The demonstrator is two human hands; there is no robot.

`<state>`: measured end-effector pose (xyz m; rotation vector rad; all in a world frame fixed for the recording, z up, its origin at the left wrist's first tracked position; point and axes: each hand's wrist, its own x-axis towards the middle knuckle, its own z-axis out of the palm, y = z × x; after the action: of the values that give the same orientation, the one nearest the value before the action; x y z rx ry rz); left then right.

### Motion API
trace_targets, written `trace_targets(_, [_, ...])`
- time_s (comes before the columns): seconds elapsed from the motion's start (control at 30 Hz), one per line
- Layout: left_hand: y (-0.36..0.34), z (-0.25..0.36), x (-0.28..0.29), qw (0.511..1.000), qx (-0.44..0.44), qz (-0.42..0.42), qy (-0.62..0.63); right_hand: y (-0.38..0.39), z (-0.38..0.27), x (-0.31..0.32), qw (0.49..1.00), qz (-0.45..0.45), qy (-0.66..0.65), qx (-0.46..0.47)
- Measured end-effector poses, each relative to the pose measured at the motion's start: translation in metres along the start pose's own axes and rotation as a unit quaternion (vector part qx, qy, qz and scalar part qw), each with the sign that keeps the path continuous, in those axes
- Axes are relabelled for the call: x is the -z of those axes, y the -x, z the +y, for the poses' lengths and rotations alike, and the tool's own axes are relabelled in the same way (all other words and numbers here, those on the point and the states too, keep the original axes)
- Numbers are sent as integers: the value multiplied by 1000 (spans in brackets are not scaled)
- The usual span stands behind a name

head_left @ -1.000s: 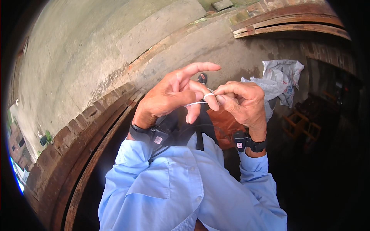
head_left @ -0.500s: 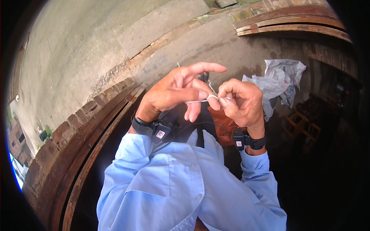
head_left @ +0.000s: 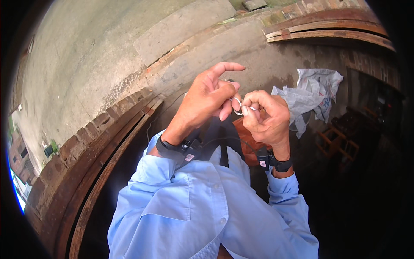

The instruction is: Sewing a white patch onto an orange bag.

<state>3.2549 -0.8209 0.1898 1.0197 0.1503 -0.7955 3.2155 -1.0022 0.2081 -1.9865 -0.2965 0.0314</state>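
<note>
Both hands are raised in front of my chest, close together, with a thin white cord (head_left: pixel 238 113) between them. The cord bends into a small loop by the fingertips of my left hand (head_left: pixel 211 94). That hand has its index finger stretched out, while the thumb presses toward the other curled fingers, where the cord runs. My right hand (head_left: pixel 268 116) pinches the cord between thumb and forefinger, its other fingers curled in. Where the rest of the cord goes is hidden behind the fingers.
A crumpled white woven sack (head_left: pixel 317 88) lies on the ground at the right. An orange-brown item (head_left: pixel 250 144) sits below my right hand. Wooden beams on brick edging (head_left: pixel 112 151) run along the left, more beams (head_left: pixel 327 32) at upper right. A small wooden stool (head_left: pixel 338 142) stands in shadow.
My left hand has turned and its thumb has shifted up, away from the straight stretch of cord. The cord loop now hangs more openly beside my right fingertips. Right hand moved slightly left.
</note>
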Motion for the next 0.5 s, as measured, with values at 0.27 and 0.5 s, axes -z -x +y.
trace_targets(0.27, [-4, -8, -3, 997, -30, 62, -17, 1, 7, -4, 998, 31, 47, 16])
trace_targets(0.5, [-10, -17, 2, 995, -27, 85, -42, 1, 13, -9, 998, 10, 66, 18])
